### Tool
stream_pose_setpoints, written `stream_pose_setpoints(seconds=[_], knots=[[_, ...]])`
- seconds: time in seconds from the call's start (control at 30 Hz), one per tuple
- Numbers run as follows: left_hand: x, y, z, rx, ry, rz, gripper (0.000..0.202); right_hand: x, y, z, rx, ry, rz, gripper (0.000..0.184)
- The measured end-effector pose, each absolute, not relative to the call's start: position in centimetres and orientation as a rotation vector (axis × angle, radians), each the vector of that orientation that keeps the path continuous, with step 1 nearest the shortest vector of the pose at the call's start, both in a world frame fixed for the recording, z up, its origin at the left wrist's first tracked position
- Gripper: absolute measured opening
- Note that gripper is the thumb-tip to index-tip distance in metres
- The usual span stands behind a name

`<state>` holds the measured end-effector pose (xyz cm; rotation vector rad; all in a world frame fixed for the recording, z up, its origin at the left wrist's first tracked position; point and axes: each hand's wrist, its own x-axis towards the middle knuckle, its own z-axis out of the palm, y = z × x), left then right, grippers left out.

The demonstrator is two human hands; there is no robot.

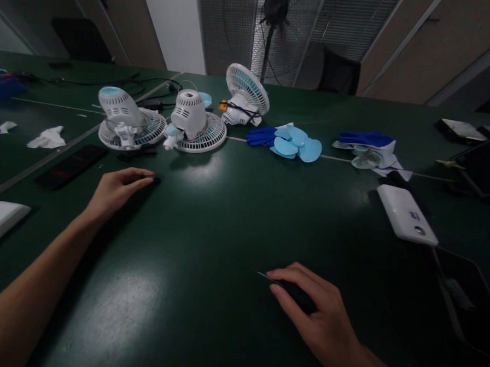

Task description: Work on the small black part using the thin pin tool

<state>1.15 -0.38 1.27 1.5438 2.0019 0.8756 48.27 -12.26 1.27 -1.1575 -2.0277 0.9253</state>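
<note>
My right hand (316, 313) is closed around a screwdriver (300, 297) low on the right; its dark handle lies under my fingers and the thin metal shaft points left. At the left, my left hand (119, 190) rests by the table surface with thumb and forefinger pinched together. A small dark object with a bit of green (155, 179) shows at those fingertips, too small to name. Just beyond that hand sit two white fan heads, one at the left (123, 117) and one beside it (193, 120), both lying grille down.
Farther back stands a third white fan (245, 96) with its cord bundled. Light-blue fan blades (296, 144) and blue-and-white gloves (368, 149) lie across the green table (226, 221). A dark phone (71, 166) is left; a white power bank (406, 214) is right.
</note>
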Motion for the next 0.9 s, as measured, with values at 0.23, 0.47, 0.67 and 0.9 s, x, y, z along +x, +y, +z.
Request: stream_pose_setpoints(seconds=[0.23,0.47,0.67,0.9], knots=[[1.24,-0.40,1.61,1.541,2.026,0.838,0.059,48.20,-12.18,1.29,-1.152,-2.020,0.912,0.014],[1.06,-0.50,1.46,1.504,2.037,0.839,0.057,48.09,-12.18,1.39,-1.149,-2.014,0.904,0.014],[1.17,-0.50,1.60,1.505,2.033,0.821,0.056,48.03,-12.12,1.68,-1.144,-2.010,0.914,0.014],[1.25,-0.66,1.86,1.572,2.013,0.787,0.058,48.25,-12.26,1.56,-1.142,-2.023,0.925,0.015]])
